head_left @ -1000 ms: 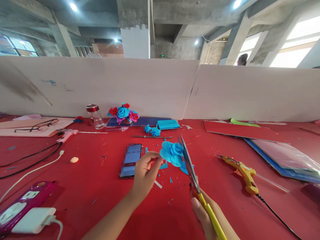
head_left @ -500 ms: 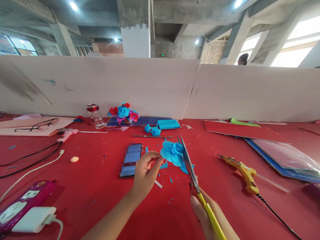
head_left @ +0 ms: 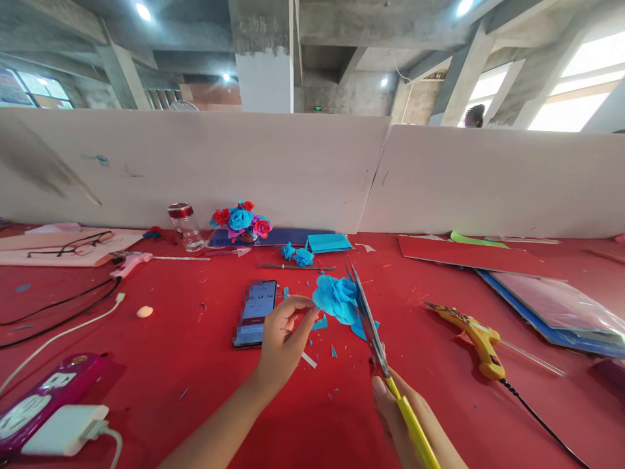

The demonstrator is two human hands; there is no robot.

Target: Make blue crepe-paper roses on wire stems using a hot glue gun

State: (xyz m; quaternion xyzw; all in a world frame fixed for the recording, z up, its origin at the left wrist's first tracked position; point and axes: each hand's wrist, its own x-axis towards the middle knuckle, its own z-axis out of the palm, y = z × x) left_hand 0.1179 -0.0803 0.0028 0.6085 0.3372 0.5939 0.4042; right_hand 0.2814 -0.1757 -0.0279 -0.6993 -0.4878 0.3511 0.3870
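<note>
Between thumb and fingers, my left hand [head_left: 288, 335] pinches the left edge of a blue paper flower [head_left: 336, 299] with ruffled petals. My right hand [head_left: 400, 407] is wrapped round scissors [head_left: 374, 326] with yellow handles. Their long metal blades point up and away, lying along the flower's right side; whether they touch a petal I cannot tell. Below the blades is a piece of blue paper [head_left: 360, 327], partly hidden by them. Small blue and white scraps [head_left: 309, 359] are scattered on the red tabletop [head_left: 312, 423] under the hands.
Left of my left hand lies a phone [head_left: 254, 312] showing a timer. A yellow glue gun [head_left: 471, 335] rests at right, a pink glue gun [head_left: 137, 262] at left. Farther back are a flower bouquet [head_left: 241, 221], a glass jar [head_left: 188, 228] and folded blue paper [head_left: 329, 243]. A purple power strip [head_left: 53, 397] sits front left.
Both hands, the flower and the scissors stay almost exactly where they were. The phone's timer has advanced by one second.
</note>
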